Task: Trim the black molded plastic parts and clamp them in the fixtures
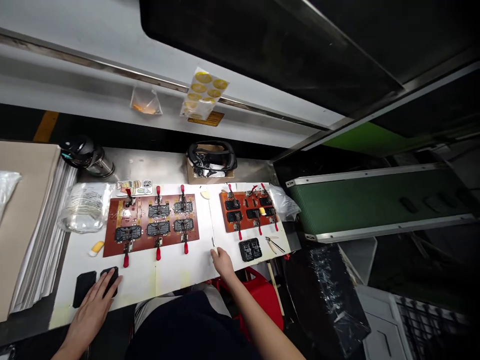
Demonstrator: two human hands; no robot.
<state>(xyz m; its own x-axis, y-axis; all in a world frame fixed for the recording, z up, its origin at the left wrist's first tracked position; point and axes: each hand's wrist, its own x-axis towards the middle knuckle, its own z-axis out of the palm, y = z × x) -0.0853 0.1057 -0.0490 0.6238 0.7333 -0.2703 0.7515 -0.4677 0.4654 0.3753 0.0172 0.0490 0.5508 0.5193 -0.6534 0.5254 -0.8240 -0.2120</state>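
My left hand (94, 302) lies flat with fingers stretched out on a black part (111, 278) at the near left of the white work surface (168, 275); a second black part (83, 287) lies just left of it. My right hand (222, 261) is closed in a pinch on a small thin tool (213, 242) near the front edge. Beyond it stands a large red-brown fixture board (150, 222) with several black parts under red-handled clamps. A smaller orange fixture board (249, 210) sits to the right. A loose black part (250, 249) and tweezers (275, 244) lie before it.
A green conveyor belt (375, 205) runs to the right. A stack of sheets (41, 225) and a clear bag (84, 207) are at left, a headset on a box (211, 160) at the back. A red stool (262, 295) stands below the bench edge.
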